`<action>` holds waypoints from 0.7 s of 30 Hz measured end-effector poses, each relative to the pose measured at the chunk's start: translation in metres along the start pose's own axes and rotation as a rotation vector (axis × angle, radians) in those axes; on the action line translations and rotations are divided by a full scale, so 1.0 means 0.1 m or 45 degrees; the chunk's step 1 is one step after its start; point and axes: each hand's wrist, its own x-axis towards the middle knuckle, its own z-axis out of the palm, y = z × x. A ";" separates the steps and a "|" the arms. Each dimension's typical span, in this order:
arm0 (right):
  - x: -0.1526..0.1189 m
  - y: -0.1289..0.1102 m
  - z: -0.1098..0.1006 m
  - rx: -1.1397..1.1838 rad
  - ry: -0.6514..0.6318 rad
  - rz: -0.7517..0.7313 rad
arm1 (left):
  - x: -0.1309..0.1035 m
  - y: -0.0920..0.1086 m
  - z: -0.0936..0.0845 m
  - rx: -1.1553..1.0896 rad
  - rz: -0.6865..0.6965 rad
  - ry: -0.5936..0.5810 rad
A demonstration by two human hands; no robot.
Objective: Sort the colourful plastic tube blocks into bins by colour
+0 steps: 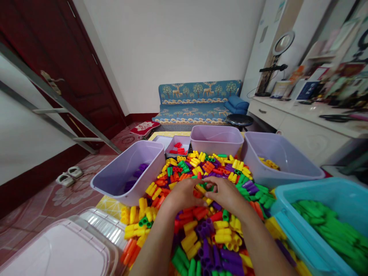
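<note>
Loose plastic tube pieces, many joined side by side, form a wide pile (pixel 201 230) of yellow, red, orange, purple and green. Over its middle, my left hand (pixel 184 194) and my right hand (pixel 225 193) face each other, nearly touching. Both have curled fingers, with the thumbs toward the gap between them. A red piece (pixel 199 175) shows just beyond my left fingertips, and a yellow piece (pixel 200 188) lies between the hands. My fingers partly hide what they grip, so I cannot make out which pieces are held or only touched.
Around the pile stand a lilac bin (pixel 115 180) with purple pieces, a small tray (pixel 169 145) with red ones, another lilac bin (pixel 217 143), a bin (pixel 287 168) with yellow pieces and a turquoise bin (pixel 293 234) with green ones. Clear lids (pixel 63 249) lie front left.
</note>
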 end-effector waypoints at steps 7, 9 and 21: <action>0.02 0.01 0.06 0.067 0.011 -0.039 | 0.08 -0.02 0.08 -0.115 -0.010 0.083; 0.03 0.02 0.08 0.111 0.036 -0.058 | 0.12 -0.07 0.12 -0.189 -0.032 0.151; -0.01 -0.08 -0.05 0.126 0.067 -0.122 | 0.20 -0.01 0.14 -0.430 0.009 0.431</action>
